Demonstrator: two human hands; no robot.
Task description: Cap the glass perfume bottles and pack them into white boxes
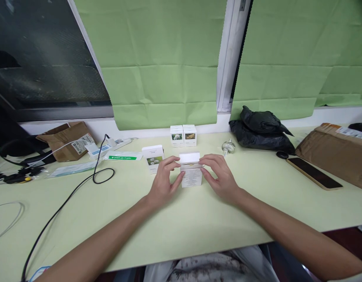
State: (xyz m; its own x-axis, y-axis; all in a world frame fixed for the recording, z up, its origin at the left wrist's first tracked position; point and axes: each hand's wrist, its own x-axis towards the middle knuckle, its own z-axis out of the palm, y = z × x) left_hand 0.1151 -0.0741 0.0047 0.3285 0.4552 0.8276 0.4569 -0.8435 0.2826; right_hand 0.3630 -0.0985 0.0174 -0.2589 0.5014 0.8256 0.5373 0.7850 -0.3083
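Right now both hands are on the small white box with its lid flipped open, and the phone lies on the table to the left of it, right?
Not quite: the head view shows the phone to the right of the small white box, not left. Both hands, left hand and right hand, do hold it, lid open.

I hold a small carton upright on the desk between my left hand and my right hand, its top flap raised. Just left of it stands another carton; behind it, against the sill, two more cartons sit side by side. A glass bottle lies to the right, a plastic bag beyond it, and a phone farther right. A cable runs across the left side
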